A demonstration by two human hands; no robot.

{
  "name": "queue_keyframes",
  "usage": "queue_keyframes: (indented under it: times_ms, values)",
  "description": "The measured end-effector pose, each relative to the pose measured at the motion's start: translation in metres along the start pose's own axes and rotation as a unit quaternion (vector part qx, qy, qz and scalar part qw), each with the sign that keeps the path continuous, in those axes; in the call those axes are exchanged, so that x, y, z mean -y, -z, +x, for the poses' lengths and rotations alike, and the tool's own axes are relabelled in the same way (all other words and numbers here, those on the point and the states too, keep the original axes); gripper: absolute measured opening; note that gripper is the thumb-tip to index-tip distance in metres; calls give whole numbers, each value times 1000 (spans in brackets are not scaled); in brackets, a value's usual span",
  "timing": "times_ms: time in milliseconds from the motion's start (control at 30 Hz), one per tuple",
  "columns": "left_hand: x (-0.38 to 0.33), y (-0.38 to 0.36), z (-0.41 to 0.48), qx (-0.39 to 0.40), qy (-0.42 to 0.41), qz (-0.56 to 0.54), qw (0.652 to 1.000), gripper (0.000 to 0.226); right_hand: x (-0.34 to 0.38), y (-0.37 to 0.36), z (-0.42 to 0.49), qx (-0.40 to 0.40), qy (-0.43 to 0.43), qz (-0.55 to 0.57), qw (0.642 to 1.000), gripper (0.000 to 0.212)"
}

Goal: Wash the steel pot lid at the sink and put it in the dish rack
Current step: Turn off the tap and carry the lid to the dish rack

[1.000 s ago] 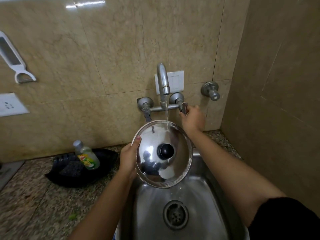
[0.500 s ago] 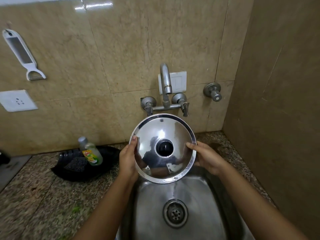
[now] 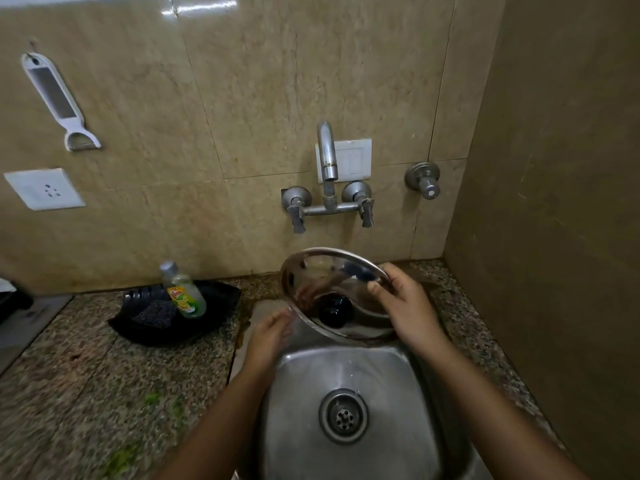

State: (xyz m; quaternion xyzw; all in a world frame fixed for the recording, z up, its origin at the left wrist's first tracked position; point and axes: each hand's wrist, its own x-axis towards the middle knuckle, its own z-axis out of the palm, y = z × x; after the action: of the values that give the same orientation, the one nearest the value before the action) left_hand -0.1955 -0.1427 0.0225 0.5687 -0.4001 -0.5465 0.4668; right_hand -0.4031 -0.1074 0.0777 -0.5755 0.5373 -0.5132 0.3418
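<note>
The right hand (image 3: pixel 410 313) grips the lid (image 3: pixel 337 296) at its 3 o'clock rim, tilted over the sink (image 3: pixel 391 424); the left hand (image 3: pixel 268 336), loosely curled, touches its 8 o'clock edge.

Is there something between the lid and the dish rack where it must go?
This cannot be judged: no dish rack is in view. The right hand grips the steel lid over the sink, and the left hand is at its lower left edge.
</note>
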Motion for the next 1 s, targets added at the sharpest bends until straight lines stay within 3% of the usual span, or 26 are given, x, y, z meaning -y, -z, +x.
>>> queue_keyframes:
  times_ms: [100, 200, 367, 500, 567, 633, 833, 1000]
  values:
    - [2, 6, -7, 3, -2, 12, 1000, 15, 6, -6, -4, -3, 84, -107, 991, 5]
    - [0, 13, -12, -1, 2, 22, 1000, 21, 13, -11, -4, -8, 115, -128, 985, 5]
    - [-19, 45, -8, -20, 17, -17, 1000, 15, 28, -37, 1, -47, 38, 73, 996, 18]
    - [-37, 80, 5, -34, 23, -63, 997, 27, 40, -63, 8, -91, -13, 208, 974, 18]
    - [-60, 145, 25, -32, -11, -70, 997, 27, 58, -126, 27, -120, -41, 280, 952, 17]
    - [-69, 161, 29, -45, -13, -73, 996, 25, 65, -141, 31, -119, -80, 336, 931, 16]
    - [-109, 295, 55, -79, -44, -80, 993, 24, 92, -278, 54, -133, -179, 396, 891, 15]
    - [-145, 406, 71, -130, -77, -81, 985, 24, 130, -387, 79, -103, -178, 406, 890, 18]
